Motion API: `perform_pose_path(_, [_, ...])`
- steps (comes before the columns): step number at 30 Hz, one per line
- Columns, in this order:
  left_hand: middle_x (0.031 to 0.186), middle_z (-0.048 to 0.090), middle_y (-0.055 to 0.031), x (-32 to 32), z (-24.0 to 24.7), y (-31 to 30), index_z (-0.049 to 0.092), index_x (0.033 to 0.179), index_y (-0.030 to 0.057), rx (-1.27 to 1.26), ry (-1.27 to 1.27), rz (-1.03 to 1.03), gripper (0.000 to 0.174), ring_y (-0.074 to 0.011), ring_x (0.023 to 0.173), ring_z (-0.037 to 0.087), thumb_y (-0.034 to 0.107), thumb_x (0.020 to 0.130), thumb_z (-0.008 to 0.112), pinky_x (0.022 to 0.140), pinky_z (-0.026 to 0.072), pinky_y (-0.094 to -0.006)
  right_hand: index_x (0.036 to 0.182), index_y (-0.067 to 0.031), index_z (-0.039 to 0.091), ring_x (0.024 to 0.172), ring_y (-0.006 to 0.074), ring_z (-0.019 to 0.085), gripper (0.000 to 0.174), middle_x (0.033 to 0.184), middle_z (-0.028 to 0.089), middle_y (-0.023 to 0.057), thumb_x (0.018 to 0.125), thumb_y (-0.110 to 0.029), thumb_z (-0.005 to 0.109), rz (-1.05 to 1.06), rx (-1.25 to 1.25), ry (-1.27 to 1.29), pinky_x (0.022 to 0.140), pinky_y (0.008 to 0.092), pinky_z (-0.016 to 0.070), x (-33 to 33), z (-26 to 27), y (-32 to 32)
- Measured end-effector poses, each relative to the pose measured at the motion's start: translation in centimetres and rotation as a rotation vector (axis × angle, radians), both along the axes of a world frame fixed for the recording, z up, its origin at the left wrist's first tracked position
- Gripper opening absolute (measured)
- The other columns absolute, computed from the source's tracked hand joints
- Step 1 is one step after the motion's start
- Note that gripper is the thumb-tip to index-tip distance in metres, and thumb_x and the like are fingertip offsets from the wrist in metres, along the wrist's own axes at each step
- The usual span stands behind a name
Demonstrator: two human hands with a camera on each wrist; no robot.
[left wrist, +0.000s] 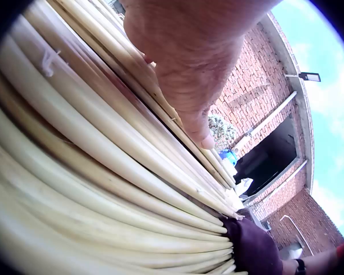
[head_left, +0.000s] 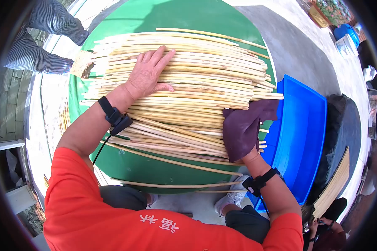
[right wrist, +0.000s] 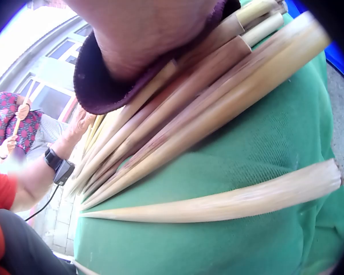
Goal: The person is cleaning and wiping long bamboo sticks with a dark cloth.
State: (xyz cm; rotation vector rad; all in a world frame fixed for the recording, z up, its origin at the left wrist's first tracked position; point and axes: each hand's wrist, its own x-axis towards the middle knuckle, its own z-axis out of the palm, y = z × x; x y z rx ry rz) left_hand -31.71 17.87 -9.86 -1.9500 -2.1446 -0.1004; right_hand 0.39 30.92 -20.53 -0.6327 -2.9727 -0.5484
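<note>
Many long, pale yellow stalks (head_left: 197,79) lie side by side in a layer on a round table under a green cloth (head_left: 134,165). My left hand (head_left: 148,75) rests on top of them with fingers spread and thumb apart. At the stalks' right ends, my right hand (head_left: 250,156) reaches into a dark purple cover (head_left: 243,134), which hides the fingers and drapes over those ends. In the right wrist view, the cover's loose edge stands around the wrist, with stalks (right wrist: 218,114) right beneath. I cannot tell how the covered fingers lie.
A blue plastic tub (head_left: 303,125) stands right of the table. Single stalks (head_left: 176,185) lie at the near edge. A person in striped trousers (head_left: 42,37) stands at the far left, holding a thin stick (right wrist: 23,109). Another person (head_left: 329,230) is at lower right, near a woven panel (head_left: 333,184).
</note>
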Motion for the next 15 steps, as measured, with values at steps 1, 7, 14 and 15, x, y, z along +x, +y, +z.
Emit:
perform_pose_path(1, [0.128,0.036,-0.0178,-0.1,0.1,0.3,0.025,0.136,0.0083,0.001,-0.001,0.002,0.085,-0.0332,0.110,0.041,0.049,0.071,0.061,0.094,0.0323,-0.0395,0.131,-0.0070,0.031,0.115,0.0161,0.039,0.039,0.124,0.043,0.0053,0.095,-0.020,0.036,0.002,0.001,-0.001,0.102,0.0252,0.0267,0.0,0.2,0.0])
perform_pose_path(7, [0.102,0.049,-0.0136,-3.7,2.6,4.3,0.043,0.123,0.0037,-0.308,-0.288,0.232,0.075,-0.0328,0.100,0.045,0.030,0.061,0.076,0.084,0.0407,-0.0390,0.129,-0.0054,0.033,0.116,0.0177,0.039,0.038,0.124,0.043,0.0073,0.094,-0.021,0.036,0.025,-0.030,0.032,0.103,0.0272,0.0264,0.4,-1.7,-0.2])
perform_pose_path(14, [0.089,0.052,-0.0172,-3.7,1.9,4.4,0.041,0.093,0.0049,-0.257,-0.319,0.115,0.062,-0.0356,0.090,0.051,0.026,0.051,0.081,0.076,0.0426,-0.0400,0.129,-0.0036,0.034,0.116,0.0203,0.039,0.040,0.124,0.044,0.0090,0.092,-0.019,0.038,0.032,-0.265,0.107,0.103,0.0298,0.0262,0.2,0.0,0.1])
perform_pose_path(15, [0.086,0.054,-0.0189,-3.1,2.2,3.9,0.038,0.094,0.0063,-0.304,-0.489,0.135,0.060,-0.0379,0.087,0.053,0.021,0.053,0.080,0.074,0.0432,-0.0417,0.129,-0.0030,0.033,0.117,0.0207,0.039,0.040,0.124,0.043,0.0095,0.092,-0.018,0.038,0.051,-0.580,0.288,0.103,0.0305,0.0260,0.2,-0.1,0.1])
